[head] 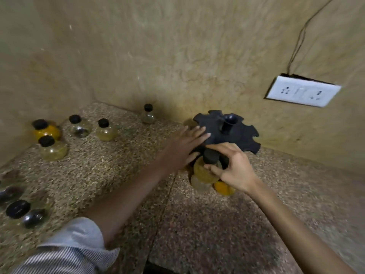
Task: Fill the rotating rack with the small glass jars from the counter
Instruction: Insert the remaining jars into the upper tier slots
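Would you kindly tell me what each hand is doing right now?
Left hand: open, resting flat on the rack.
Right hand: closed on a jar.

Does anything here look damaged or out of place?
Yes: the white socket plate hangs crooked on the wall, with a dark gap behind its top edge and a bare wire running up from it. No spills or broken jars visible.
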